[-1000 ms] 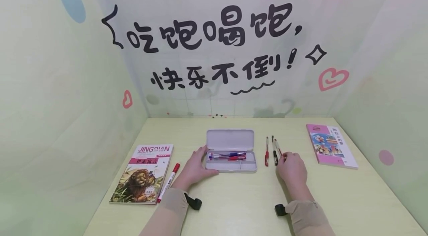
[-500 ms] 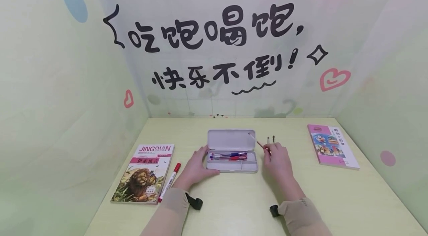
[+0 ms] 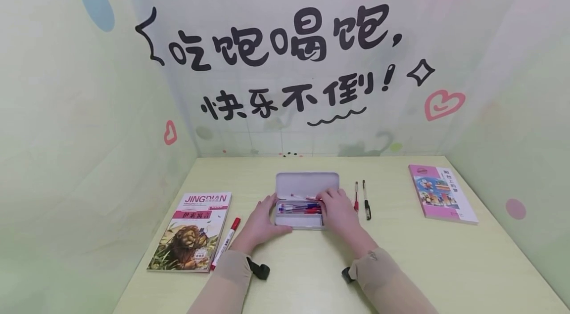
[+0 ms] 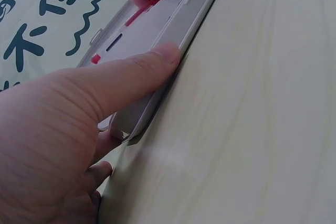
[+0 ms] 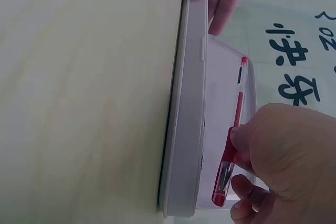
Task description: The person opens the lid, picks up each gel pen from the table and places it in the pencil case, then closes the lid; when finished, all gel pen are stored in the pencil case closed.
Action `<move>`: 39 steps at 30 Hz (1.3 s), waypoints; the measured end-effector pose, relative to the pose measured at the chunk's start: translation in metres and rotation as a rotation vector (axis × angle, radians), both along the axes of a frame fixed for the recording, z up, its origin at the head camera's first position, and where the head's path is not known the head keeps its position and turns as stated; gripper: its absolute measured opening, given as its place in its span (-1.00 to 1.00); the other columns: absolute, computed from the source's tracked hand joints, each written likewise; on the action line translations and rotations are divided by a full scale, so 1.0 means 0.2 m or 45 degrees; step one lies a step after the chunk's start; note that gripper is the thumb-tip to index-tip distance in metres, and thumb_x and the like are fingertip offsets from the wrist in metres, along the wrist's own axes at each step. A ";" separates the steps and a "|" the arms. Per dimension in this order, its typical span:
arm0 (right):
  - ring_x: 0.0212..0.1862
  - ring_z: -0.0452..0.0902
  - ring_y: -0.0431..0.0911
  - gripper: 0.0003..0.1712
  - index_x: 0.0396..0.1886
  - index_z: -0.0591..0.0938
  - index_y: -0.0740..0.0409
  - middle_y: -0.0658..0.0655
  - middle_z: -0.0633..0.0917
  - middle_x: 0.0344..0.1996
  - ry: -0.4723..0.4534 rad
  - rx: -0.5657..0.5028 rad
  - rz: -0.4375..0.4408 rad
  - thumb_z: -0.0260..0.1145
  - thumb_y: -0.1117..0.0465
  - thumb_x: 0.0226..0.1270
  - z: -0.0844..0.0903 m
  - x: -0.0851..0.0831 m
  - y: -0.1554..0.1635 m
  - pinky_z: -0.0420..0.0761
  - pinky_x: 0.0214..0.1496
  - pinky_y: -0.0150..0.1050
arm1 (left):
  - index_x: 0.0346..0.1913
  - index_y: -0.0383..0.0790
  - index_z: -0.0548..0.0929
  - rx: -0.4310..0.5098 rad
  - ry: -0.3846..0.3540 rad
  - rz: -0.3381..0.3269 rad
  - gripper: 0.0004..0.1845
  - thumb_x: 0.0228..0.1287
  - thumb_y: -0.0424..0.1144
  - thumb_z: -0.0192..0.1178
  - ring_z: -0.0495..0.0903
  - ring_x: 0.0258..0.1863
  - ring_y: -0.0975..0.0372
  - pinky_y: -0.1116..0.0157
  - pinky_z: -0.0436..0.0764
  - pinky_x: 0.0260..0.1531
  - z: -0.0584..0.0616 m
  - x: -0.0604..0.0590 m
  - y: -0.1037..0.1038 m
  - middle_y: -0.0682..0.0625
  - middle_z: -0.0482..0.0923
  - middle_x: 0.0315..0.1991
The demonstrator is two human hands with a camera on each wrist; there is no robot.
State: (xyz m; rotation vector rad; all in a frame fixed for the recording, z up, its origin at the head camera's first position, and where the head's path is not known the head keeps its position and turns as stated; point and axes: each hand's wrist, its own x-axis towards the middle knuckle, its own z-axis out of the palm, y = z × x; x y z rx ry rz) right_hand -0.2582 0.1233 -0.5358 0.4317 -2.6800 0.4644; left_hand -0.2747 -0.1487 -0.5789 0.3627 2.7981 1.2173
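A pale pencil case (image 3: 303, 221) lies open on the table, its lid (image 3: 303, 183) tipped back. My left hand (image 3: 260, 221) grips the case's left end, thumb along the front wall and fingers behind. Over the case, my right hand (image 3: 340, 212) pinches a red gel pen (image 5: 228, 153) by its red grip; the clear barrel points left, in front of the lid. Several pens (image 3: 294, 208) in red, blue and purple fill the back compartment below it. Right of the case lie another red pen (image 3: 356, 200) and a black pen (image 3: 366, 201).
At the left lies a book with a lion cover (image 3: 187, 237), a red-capped white marker (image 3: 227, 242) along its right side. A pink-edged book (image 3: 438, 195) lies at the back right. Printed walls (image 3: 289, 141) close off the table's back and sides.
My right hand has picked up a red pen from the group on the right and carried it left over the case. My left hand has stayed on the case.
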 end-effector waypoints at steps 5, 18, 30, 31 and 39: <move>0.00 0.56 0.07 -0.91 -0.04 0.78 0.04 0.09 0.74 -0.10 -0.046 0.087 0.027 0.43 0.26 0.55 0.00 -0.02 -0.06 0.73 0.17 0.02 | 0.78 0.17 0.19 -0.002 -0.005 0.003 0.36 -0.08 0.24 0.75 0.03 0.76 -0.37 -0.41 0.14 0.71 0.00 0.00 0.00 -0.15 0.17 0.79; -0.01 0.55 -0.01 -0.81 -0.04 0.81 -0.02 0.02 0.73 -0.12 -0.051 0.222 0.043 0.52 0.27 0.42 0.00 -0.03 -0.13 0.69 0.23 -0.06 | 0.78 0.20 0.19 -0.001 0.002 -0.008 0.33 -0.05 0.23 0.74 0.02 0.76 -0.38 -0.40 0.13 0.71 0.03 0.02 0.00 -0.14 0.17 0.79; -0.04 0.54 -0.02 -0.86 -0.02 0.81 -0.02 0.02 0.71 -0.12 -0.078 0.086 0.040 0.49 0.21 0.51 -0.01 -0.02 -0.12 0.71 0.13 -0.05 | 0.78 0.20 0.19 -0.009 0.005 -0.010 0.33 -0.06 0.23 0.75 0.04 0.76 -0.36 -0.40 0.14 0.71 0.02 0.01 0.00 -0.13 0.18 0.78; -0.04 0.54 -0.02 -0.86 -0.01 0.81 -0.02 0.03 0.71 -0.12 -0.083 0.063 0.041 0.49 0.20 0.51 -0.01 -0.02 -0.12 0.71 0.12 -0.05 | 0.78 0.20 0.19 -0.010 0.005 -0.010 0.33 -0.06 0.23 0.75 0.04 0.76 -0.36 -0.40 0.14 0.71 0.02 0.01 0.00 -0.13 0.18 0.78; 0.13 0.64 0.11 -0.78 0.10 0.78 0.04 0.13 0.74 0.05 -0.127 -0.082 -0.015 0.45 0.16 0.54 0.00 -0.03 -0.07 0.75 0.28 0.09 | 0.77 0.21 0.21 0.002 0.006 -0.011 0.32 -0.06 0.23 0.75 0.03 0.76 -0.37 -0.42 0.13 0.71 0.02 0.01 0.00 -0.13 0.19 0.78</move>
